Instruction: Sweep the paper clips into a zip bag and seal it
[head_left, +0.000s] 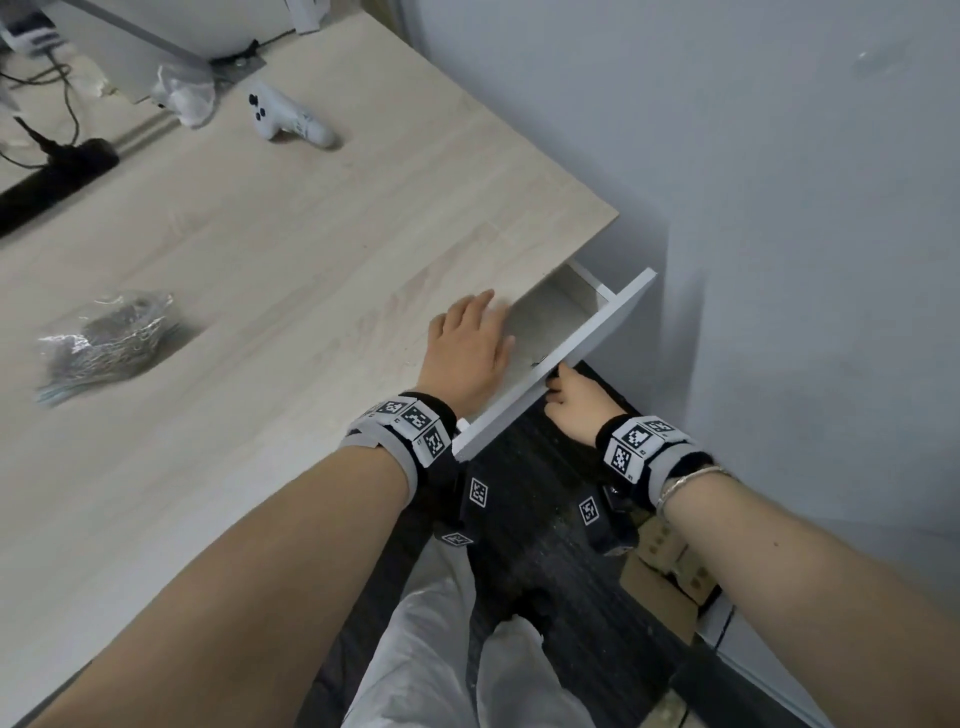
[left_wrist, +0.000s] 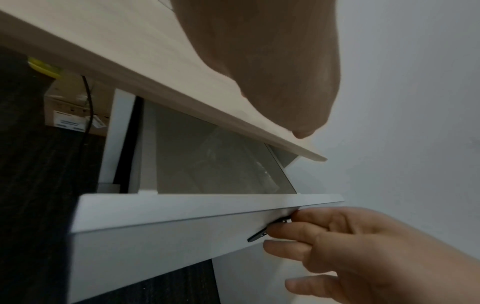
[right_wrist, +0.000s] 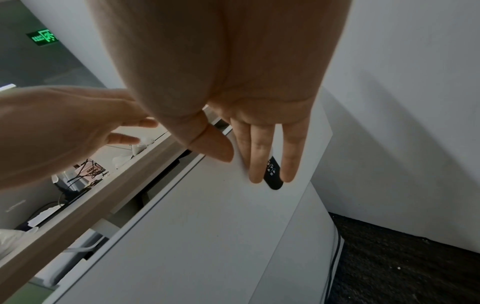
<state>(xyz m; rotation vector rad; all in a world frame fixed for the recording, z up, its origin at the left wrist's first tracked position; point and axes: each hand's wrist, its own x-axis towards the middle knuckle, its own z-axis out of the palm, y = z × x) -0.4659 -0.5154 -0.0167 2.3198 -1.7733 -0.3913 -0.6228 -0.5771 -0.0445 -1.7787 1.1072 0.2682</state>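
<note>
A clear zip bag (head_left: 104, 338) stuffed with silver paper clips lies on the left of the wooden desk (head_left: 291, 249). My left hand (head_left: 467, 343) rests flat and open on the desk's right edge, above a white drawer (head_left: 561, 364) that is partly pulled out. My right hand (head_left: 571, 400) is at the drawer front, its straight fingers (right_wrist: 259, 156) touching the front on both sides of the black handle (right_wrist: 272, 176). In the left wrist view the fingertips (left_wrist: 280, 228) sit against the handle (left_wrist: 257, 237). Something clear and plastic (left_wrist: 233, 164) lies inside the drawer.
A white game controller (head_left: 283, 119), crumpled plastic (head_left: 184, 96) and a black power strip (head_left: 52, 176) lie at the back of the desk. A grey wall (head_left: 779, 208) stands close on the right. Cardboard (head_left: 670, 571) lies on the dark floor by my legs.
</note>
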